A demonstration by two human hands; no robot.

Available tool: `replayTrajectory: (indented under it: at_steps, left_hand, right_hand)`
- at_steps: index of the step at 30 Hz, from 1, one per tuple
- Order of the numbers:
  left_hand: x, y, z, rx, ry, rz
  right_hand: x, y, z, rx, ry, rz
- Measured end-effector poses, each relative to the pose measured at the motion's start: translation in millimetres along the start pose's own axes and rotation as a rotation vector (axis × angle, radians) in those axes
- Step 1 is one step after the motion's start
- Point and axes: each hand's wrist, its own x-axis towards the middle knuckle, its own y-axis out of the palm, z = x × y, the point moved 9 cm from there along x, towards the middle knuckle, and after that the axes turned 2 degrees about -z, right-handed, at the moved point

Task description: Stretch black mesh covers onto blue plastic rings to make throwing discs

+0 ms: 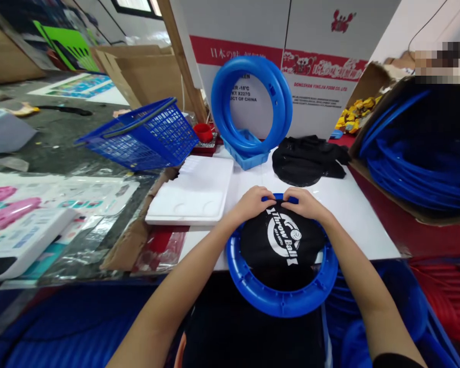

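A blue plastic ring [281,302] lies tilted at the near edge of the white work surface, partly over my lap. Inside it is a black cloth [287,237] with white "Throw Ball" lettering. My left hand [255,203] pinches the cloth at the ring's far rim. Close beside it, my right hand [302,202] also has its fingers closed on the cloth at that rim. The cloth's near edge hangs apart from the ring's near side. More black cloths [308,158] lie in a pile beyond the hands.
Blue rings [221,110] stand upright in a light blue basket [249,159]. Left are a white foam block [193,191] and a tilted blue basket [149,138]. A carton with many blue rings [421,163] is at right. A printed white box [314,56] stands behind.
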Motion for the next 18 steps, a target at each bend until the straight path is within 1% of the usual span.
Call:
replayTrajectory:
  at_steps: [3, 5, 7, 11, 12, 13, 14, 18]
  left_hand:
    - [-1.5, -1.5, 4.8, -0.097, -0.059, 0.001]
    - [-2.2, -1.7, 10.3, -0.191, -0.112, 0.000]
    - [-2.5, -1.0, 16.1, -0.271, -0.163, -0.003]
    - [-3.3, -1.2, 26.2, -0.363, -0.237, -0.034]
    - [-3.6, -1.0, 28.5, -0.381, -0.252, -0.032]
    - [-4.0, -0.5, 30.7, -0.395, -0.266, -0.025]
    - [-4.2, -0.2, 32.4, -0.407, -0.275, -0.012]
    - [-3.7, -1.4, 32.5, -0.413, -0.266, 0.037]
  right_hand:
    - [1.0, 1.6, -2.4, -0.017, 0.020, 0.020]
    - [5.4, 1.9, -6.1, -0.013, 0.052, 0.062]
    - [13.8, 4.9, -8.8, -0.005, 0.085, 0.166]
    - [31.1, 17.0, -7.4, -0.012, 0.132, 0.454]
    - [34.0, 19.2, -6.9, -0.010, 0.147, 0.490]
    - [36.3, 20.4, -6.8, -0.007, 0.165, 0.495]
    - [37.9, 20.8, -6.7, -0.001, 0.179, 0.473]
    - [34.2, 21.4, -4.7, 0.035, 0.170, 0.302]
